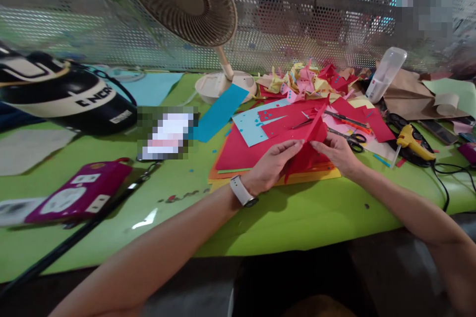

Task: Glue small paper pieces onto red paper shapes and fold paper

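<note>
Left hand [277, 166] and right hand [336, 154]: both pinch the folded red paper [309, 146] between thumb and fingers, fingertips close together. Paper held above the front part of the colored sheets [238, 151] on the green bench [297, 228]. Scissors [357, 142] lie beside the right hand; glue gun [412, 142] farther right. Fan [186, 0] stands behind, left of the scrap pile [308, 79]. Watch [243, 191] on left wrist.

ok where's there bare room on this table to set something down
The green table is nearly bare between the left forearm and right forearm, from the paper stack to the front edge. A smaller patch lies between the blurred screen and that stack, with few blue scraps. Crowded behind and right of it: crumpled paper, scissors, glue gun.
</note>
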Demonstrator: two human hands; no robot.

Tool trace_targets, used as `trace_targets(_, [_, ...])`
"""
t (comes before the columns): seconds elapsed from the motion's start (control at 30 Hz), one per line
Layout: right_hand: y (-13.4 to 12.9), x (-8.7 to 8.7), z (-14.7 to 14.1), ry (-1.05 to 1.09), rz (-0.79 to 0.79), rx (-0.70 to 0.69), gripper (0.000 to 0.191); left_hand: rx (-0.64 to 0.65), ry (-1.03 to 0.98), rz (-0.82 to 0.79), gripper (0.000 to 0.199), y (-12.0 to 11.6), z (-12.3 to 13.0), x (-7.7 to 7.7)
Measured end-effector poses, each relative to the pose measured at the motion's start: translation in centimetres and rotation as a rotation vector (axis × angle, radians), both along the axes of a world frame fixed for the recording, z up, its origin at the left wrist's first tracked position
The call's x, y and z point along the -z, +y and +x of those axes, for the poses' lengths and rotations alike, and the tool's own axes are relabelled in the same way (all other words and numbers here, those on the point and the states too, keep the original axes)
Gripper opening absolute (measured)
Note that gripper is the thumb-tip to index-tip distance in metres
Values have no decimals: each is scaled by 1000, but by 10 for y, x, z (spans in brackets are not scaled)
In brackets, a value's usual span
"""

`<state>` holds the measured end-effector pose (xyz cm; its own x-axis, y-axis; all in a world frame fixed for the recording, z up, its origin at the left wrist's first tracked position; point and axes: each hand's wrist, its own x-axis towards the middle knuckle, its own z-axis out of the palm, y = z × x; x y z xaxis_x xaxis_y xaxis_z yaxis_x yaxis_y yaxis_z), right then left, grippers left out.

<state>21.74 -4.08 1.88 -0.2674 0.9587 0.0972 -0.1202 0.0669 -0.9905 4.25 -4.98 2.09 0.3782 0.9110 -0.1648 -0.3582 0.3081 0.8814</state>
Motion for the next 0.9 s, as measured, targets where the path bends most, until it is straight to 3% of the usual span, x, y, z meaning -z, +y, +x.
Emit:
trace_targets(0.67, [1, -2, 5, -109, 56, 42, 30, 23, 210, 193, 44, 0, -1, 2])
trace_targets(0.9, [-3, -8, 3, -70, 44, -40, 32, 7, 212, 220, 36, -2, -1, 1])
